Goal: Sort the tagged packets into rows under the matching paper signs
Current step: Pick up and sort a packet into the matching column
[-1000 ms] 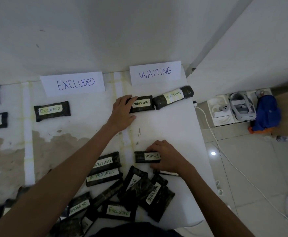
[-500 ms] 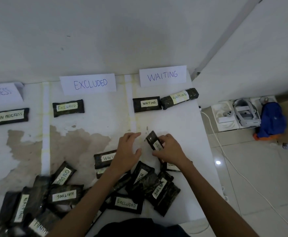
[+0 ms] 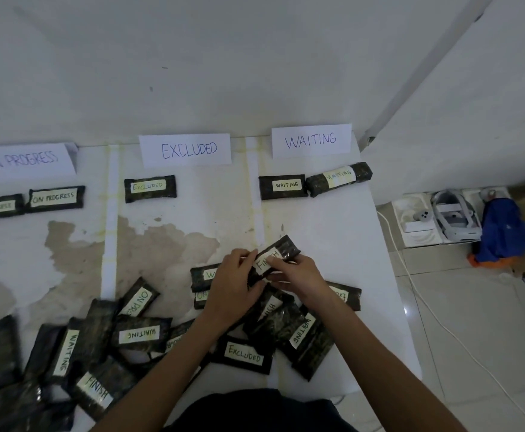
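both hands, left hand (image 3: 234,283) and right hand (image 3: 298,275), pinch one finish packet (image 3: 275,255) above the near pile (image 3: 136,338). no finish sign in view (probably off left), so carry it left past the excluded sign (image 3: 185,150), label up, lay it straight.

The left sign (image 3: 21,159) reads ON PROGRESS, the middle sign (image 3: 186,150) EXCLUDED, the right sign (image 3: 311,140) WAITING. Below them lie an ON PROGRESS packet (image 3: 56,198), an EXCLUDED packet (image 3: 150,188) and a WAITING packet (image 3: 282,186). The tilted packet (image 3: 286,248) is tagged FINISH; tags in the pile (image 3: 138,333) read WAITING, EXCLUDED, FINISH
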{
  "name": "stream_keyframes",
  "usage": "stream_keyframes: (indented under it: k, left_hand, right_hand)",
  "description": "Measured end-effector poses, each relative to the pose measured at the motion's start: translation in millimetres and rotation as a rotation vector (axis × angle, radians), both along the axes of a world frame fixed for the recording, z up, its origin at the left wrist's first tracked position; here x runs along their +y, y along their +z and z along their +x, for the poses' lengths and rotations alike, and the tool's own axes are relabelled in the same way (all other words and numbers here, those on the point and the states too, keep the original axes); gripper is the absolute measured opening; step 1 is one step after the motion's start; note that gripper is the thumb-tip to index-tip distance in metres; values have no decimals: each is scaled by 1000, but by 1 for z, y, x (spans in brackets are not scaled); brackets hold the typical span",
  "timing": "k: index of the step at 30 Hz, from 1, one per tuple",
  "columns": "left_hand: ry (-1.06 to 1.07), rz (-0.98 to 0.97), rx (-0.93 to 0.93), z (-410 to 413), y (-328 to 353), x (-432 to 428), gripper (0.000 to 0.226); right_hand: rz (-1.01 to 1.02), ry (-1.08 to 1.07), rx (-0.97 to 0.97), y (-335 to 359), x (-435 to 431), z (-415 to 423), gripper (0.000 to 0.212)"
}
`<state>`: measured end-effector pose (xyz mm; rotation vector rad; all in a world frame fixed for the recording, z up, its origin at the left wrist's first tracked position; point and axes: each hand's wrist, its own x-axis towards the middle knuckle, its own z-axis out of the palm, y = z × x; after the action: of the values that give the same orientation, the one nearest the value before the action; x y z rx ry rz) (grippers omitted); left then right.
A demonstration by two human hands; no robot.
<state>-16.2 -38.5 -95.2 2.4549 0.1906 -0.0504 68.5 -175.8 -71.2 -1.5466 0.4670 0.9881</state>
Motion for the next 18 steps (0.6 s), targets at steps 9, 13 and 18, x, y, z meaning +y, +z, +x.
stream_keyframes:
  k: [9, 13, 18]
  left_hand:
    - [22, 81, 72, -32, 24, 65, 60]
    - [79, 100, 93, -68, 30, 107, 57]
    - [152, 131, 127, -115, 36, 157, 56]
  right_hand:
    - [-172, 458, -444, 17, 38, -21, 62]
    - [-214, 805, -760, 24, 65, -37, 74]
    - [-225, 1002, -871, 28, 112, -69, 74]
